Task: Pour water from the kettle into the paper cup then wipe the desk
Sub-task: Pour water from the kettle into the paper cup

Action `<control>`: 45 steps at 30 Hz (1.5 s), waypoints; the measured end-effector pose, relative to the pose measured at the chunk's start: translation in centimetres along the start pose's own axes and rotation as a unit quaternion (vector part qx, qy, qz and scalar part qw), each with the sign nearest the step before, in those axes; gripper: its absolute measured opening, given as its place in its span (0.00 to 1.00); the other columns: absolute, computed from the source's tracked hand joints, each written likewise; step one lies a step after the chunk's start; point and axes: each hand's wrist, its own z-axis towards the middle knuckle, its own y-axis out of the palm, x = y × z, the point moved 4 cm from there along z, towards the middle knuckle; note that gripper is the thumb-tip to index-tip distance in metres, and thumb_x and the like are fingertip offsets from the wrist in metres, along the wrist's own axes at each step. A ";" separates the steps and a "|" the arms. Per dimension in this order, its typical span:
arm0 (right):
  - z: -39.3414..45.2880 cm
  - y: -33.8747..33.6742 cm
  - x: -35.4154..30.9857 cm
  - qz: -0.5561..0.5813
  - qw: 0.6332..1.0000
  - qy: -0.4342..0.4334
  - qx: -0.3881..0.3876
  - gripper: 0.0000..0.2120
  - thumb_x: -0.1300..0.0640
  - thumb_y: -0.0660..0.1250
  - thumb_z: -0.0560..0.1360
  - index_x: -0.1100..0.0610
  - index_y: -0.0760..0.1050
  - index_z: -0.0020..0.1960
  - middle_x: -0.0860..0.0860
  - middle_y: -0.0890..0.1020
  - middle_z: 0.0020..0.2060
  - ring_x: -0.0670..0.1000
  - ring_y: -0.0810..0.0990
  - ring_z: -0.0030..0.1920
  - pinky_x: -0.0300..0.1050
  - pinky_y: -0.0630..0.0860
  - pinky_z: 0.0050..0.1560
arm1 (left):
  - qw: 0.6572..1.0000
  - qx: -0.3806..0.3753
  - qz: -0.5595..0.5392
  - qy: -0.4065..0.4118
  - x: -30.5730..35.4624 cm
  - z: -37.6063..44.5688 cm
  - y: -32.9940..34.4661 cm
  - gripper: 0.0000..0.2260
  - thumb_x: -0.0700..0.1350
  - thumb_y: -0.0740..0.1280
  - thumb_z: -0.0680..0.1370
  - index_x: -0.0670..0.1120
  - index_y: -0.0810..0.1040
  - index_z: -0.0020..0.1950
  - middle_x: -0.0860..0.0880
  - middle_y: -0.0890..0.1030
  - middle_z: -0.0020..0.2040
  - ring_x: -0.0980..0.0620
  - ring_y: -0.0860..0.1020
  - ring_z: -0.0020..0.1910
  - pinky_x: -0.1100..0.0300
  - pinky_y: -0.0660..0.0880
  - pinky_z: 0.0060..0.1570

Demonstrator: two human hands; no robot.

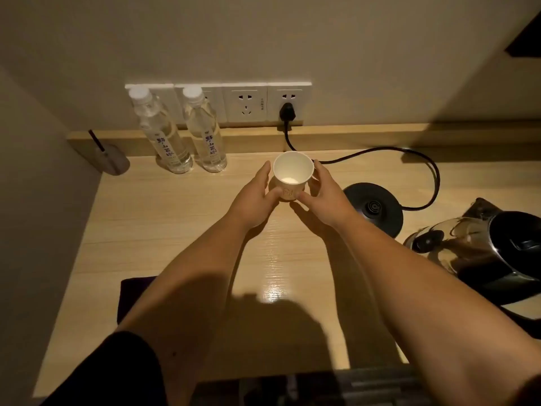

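A white paper cup [292, 169] stands upright on the wooden desk [164, 230], near the back wall. My left hand [254, 197] cups its left side and my right hand [325, 194] its right side, thumbs touching the cup's lower front. The steel kettle [483, 247] with a black lid and handle sits off its base at the right edge of the desk. Its round black base [374, 209] lies between the cup and the kettle. A dark cloth [131, 297] lies at the front left, partly hidden by my left forearm.
Two clear water bottles [178, 133] stand at the back left under a row of wall sockets [246, 104]. A black cord [409, 159] runs from the plug to the base. A small holder with a dark stick [111, 159] is in the corner.
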 end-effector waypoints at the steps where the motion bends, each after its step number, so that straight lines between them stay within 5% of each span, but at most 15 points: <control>1: 0.1 0.0 -0.2 0.011 1.000 -0.009 0.000 0.39 0.53 0.73 0.72 0.48 0.55 0.76 0.47 0.68 0.72 0.50 0.66 0.71 0.46 0.67 0.65 | 1.000 0.007 0.004 0.020 0.4 0.2 0.0 0.28 0.46 0.63 0.81 0.51 0.56 0.78 0.49 0.68 0.74 0.50 0.67 0.72 0.58 0.66 0.64; 8: -1.9 -0.6 -0.8 0.017 1.000 -0.002 -0.023 0.34 0.57 0.73 0.72 0.49 0.62 0.72 0.48 0.73 0.66 0.47 0.71 0.64 0.42 0.69 0.59 | 0.999 0.038 -0.008 0.005 1.4 -2.5 1.2 0.23 0.43 0.65 0.80 0.48 0.64 0.74 0.49 0.75 0.67 0.52 0.73 0.64 0.62 0.68 0.55; 24: -16.5 -2.2 1.7 0.035 0.997 0.012 -0.072 0.33 0.60 0.73 0.70 0.49 0.63 0.71 0.48 0.74 0.63 0.50 0.72 0.64 0.46 0.71 0.61 | 0.996 0.042 -0.043 -0.063 4.0 -17.1 7.8 0.24 0.46 0.64 0.80 0.51 0.61 0.75 0.50 0.73 0.70 0.49 0.71 0.68 0.53 0.71 0.64; 33: -20.2 -2.0 4.0 0.035 0.996 0.045 -0.073 0.34 0.58 0.73 0.71 0.47 0.61 0.72 0.47 0.72 0.65 0.48 0.70 0.64 0.43 0.67 0.59 | 0.993 0.026 -0.079 -0.078 3.8 -20.7 10.3 0.23 0.45 0.65 0.80 0.52 0.63 0.74 0.52 0.73 0.68 0.57 0.71 0.65 0.64 0.67 0.55; 39: -20.7 -2.0 4.5 0.041 0.996 0.051 -0.067 0.37 0.60 0.73 0.71 0.47 0.59 0.74 0.48 0.70 0.70 0.51 0.68 0.69 0.45 0.68 0.62 | 0.990 0.005 -0.103 -0.094 3.0 -21.4 10.3 0.30 0.48 0.68 0.78 0.53 0.58 0.77 0.53 0.68 0.74 0.54 0.67 0.72 0.54 0.68 0.67; 42: -20.7 -2.6 4.8 0.000 0.996 0.055 -0.071 0.40 0.59 0.72 0.72 0.47 0.55 0.76 0.49 0.65 0.74 0.52 0.65 0.72 0.52 0.66 0.68 | 0.986 0.015 -0.125 -0.112 3.8 -21.5 10.3 0.41 0.46 0.73 0.75 0.53 0.51 0.79 0.52 0.61 0.78 0.53 0.62 0.75 0.76 0.70 0.51; 45: -21.2 -3.9 5.0 -0.058 0.995 0.065 -0.043 0.39 0.58 0.70 0.74 0.47 0.52 0.77 0.50 0.64 0.75 0.53 0.64 0.73 0.53 0.66 0.68 | 0.980 0.028 -0.157 -0.116 5.1 -21.5 10.5 0.46 0.40 0.76 0.72 0.52 0.48 0.80 0.51 0.58 0.79 0.49 0.60 0.75 0.82 0.66 0.30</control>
